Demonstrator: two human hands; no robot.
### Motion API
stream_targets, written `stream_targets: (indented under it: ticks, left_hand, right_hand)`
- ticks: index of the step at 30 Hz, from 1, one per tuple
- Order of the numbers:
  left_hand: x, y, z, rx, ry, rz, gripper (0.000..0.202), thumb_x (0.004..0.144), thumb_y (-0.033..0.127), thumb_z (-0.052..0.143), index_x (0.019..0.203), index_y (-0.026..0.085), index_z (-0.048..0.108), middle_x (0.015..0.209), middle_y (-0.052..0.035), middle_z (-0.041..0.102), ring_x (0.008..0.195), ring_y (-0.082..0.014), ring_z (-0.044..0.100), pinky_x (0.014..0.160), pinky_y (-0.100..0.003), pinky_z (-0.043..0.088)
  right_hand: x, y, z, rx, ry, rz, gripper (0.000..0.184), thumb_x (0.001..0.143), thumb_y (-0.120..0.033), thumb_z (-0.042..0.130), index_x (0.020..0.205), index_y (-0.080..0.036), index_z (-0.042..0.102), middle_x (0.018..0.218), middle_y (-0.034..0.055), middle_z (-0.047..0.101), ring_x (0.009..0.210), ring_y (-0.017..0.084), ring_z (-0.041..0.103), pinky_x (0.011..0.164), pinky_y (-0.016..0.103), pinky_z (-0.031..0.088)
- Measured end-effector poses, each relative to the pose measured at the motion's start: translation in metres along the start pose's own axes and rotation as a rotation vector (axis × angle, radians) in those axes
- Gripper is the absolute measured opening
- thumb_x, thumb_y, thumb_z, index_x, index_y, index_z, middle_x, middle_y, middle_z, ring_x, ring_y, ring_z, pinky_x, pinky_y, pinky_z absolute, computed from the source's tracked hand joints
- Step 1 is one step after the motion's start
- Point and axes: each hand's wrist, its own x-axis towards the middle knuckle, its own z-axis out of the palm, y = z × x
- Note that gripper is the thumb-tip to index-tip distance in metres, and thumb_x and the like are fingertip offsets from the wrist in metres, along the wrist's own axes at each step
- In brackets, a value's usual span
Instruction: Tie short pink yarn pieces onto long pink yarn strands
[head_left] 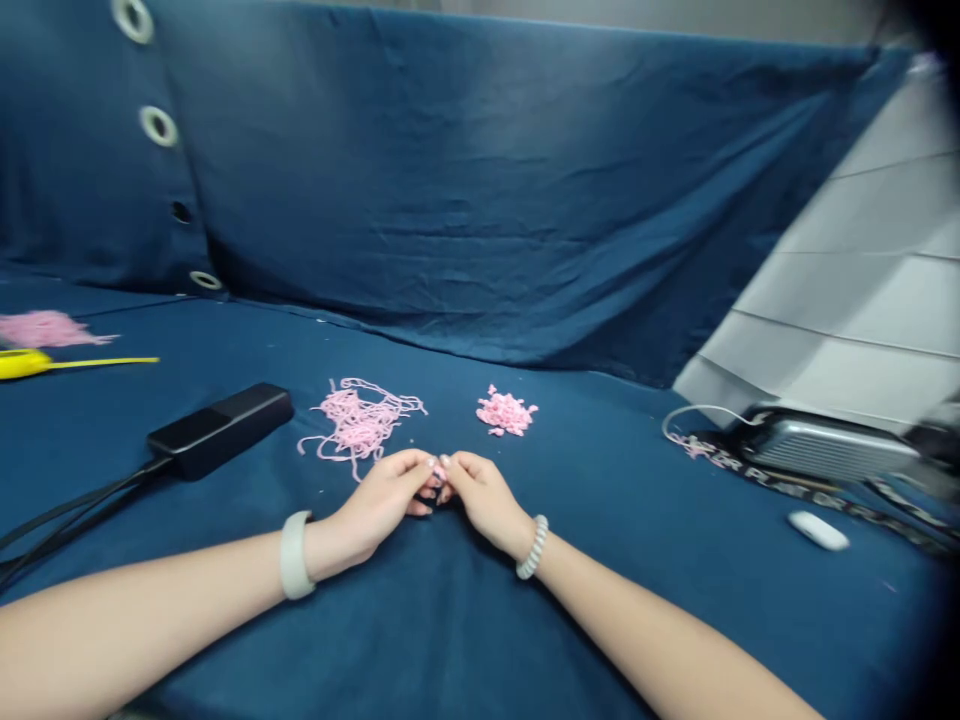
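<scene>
My left hand (382, 500) and my right hand (480, 495) meet fingertip to fingertip on the blue cloth, both pinched on a small pink piece (437, 478) between them. Just beyond my left hand lies a loose tangle of pink string (360, 422). Beyond my right hand sits a small heap of short pink bits (506, 412). A pale bangle circles my left wrist and a beaded bracelet my right.
A black box (221, 428) with cables lies at the left. Farther left are a yellow tool (30, 362) and another pink pile (45, 328). At the right sit a silver device (825, 445), a lanyard and a small white object (817, 530). Blue cloth rises behind.
</scene>
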Motion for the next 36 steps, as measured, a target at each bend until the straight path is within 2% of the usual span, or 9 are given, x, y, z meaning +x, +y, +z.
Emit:
stream_targets:
  ticks: [6, 10, 13, 17, 21, 23, 25, 30, 36]
  left_hand:
    - [0.002, -0.002, 0.0, -0.087, 0.06, -0.04, 0.021, 0.082, 0.034, 0.054, 0.094, 0.016, 0.056, 0.079, -0.0016, 0.059, 0.066, -0.0098, 0.055, 0.059, -0.022, 0.047]
    - [0.003, -0.003, 0.001, -0.102, 0.078, -0.066, 0.021, 0.082, 0.032, 0.054, 0.096, 0.015, 0.056, 0.078, -0.0018, 0.058, 0.064, -0.0094, 0.055, 0.059, -0.022, 0.047]
    - [0.003, -0.003, 0.001, -0.085, 0.06, -0.05, 0.02, 0.083, 0.029, 0.052, 0.097, 0.016, 0.056, 0.08, -0.0018, 0.059, 0.066, -0.009, 0.055, 0.06, -0.021, 0.047]
    - [0.003, -0.003, 0.001, -0.08, 0.05, -0.065, 0.018, 0.084, 0.028, 0.051, 0.097, 0.015, 0.055, 0.079, -0.0023, 0.059, 0.065, -0.0087, 0.055, 0.06, -0.021, 0.047]
    - [0.004, -0.003, 0.002, -0.094, 0.048, -0.064, 0.018, 0.085, 0.029, 0.051, 0.095, 0.015, 0.055, 0.077, -0.0024, 0.06, 0.062, -0.0081, 0.055, 0.058, -0.021, 0.047]
    - [0.005, -0.003, 0.003, -0.088, 0.051, -0.057, 0.018, 0.084, 0.028, 0.051, 0.095, 0.015, 0.056, 0.076, -0.0018, 0.06, 0.06, -0.0077, 0.054, 0.058, -0.021, 0.047]
    - [0.005, -0.004, 0.003, -0.069, 0.053, -0.063, 0.015, 0.084, 0.026, 0.05, 0.093, 0.015, 0.056, 0.075, -0.0016, 0.061, 0.059, -0.0074, 0.055, 0.058, -0.021, 0.047]
    - [0.001, -0.008, 0.003, 0.1, -0.098, 0.014, 0.01, 0.082, 0.021, 0.051, 0.084, 0.014, 0.058, 0.076, -0.0037, 0.065, 0.067, -0.0104, 0.06, 0.065, -0.023, 0.048]
    - [-0.008, 0.004, -0.001, 0.601, -0.194, 0.341, 0.014, 0.082, 0.026, 0.052, 0.089, 0.018, 0.062, 0.083, -0.0033, 0.067, 0.077, -0.0157, 0.062, 0.071, -0.027, 0.046]
  right_hand:
    - [0.003, 0.009, -0.001, 0.039, 0.113, -0.007, 0.043, 0.077, -0.057, 0.053, 0.063, -0.017, 0.048, 0.053, -0.0035, 0.049, 0.051, 0.01, 0.048, 0.058, 0.024, 0.042]
    - [0.01, 0.015, -0.009, -0.071, 0.292, -0.079, 0.039, 0.082, -0.054, 0.047, 0.065, -0.018, 0.046, 0.053, -0.0026, 0.048, 0.051, 0.011, 0.048, 0.054, 0.024, 0.043]
    - [0.021, 0.013, -0.03, -0.233, 0.455, -0.159, 0.032, 0.08, -0.047, 0.051, 0.069, -0.017, 0.05, 0.058, -0.0005, 0.053, 0.055, 0.013, 0.049, 0.057, 0.026, 0.044]
    - [0.039, 0.012, -0.075, -0.466, 0.641, -0.227, 0.031, 0.081, -0.041, 0.047, 0.092, -0.015, 0.06, 0.09, 0.0083, 0.063, 0.083, 0.019, 0.056, 0.082, 0.035, 0.044]
    - [0.049, 0.027, -0.105, -0.697, 0.603, -0.174, 0.043, 0.074, -0.037, 0.057, 0.109, -0.012, 0.062, 0.129, 0.0189, 0.048, 0.124, 0.032, 0.039, 0.104, 0.049, 0.026]
    - [0.049, 0.037, -0.108, -0.761, 0.589, -0.128, 0.051, 0.072, -0.038, 0.06, 0.115, -0.012, 0.06, 0.14, 0.0215, 0.035, 0.132, 0.039, 0.024, 0.105, 0.057, 0.018]
    - [0.047, 0.045, -0.106, -0.887, 0.545, -0.109, 0.056, 0.073, -0.039, 0.06, 0.123, -0.014, 0.055, 0.147, 0.02, 0.024, 0.135, 0.042, 0.016, 0.104, 0.06, 0.018]
    - [0.044, 0.051, -0.1, -1.334, 0.32, -0.2, 0.044, 0.084, -0.032, 0.049, 0.124, -0.016, 0.055, 0.143, 0.0197, 0.031, 0.131, 0.038, 0.028, 0.102, 0.053, 0.03]
    - [0.043, 0.045, -0.098, -1.41, 0.282, -0.275, 0.049, 0.085, -0.03, 0.048, 0.129, -0.009, 0.05, 0.14, 0.0228, 0.036, 0.129, 0.035, 0.034, 0.104, 0.046, 0.033]
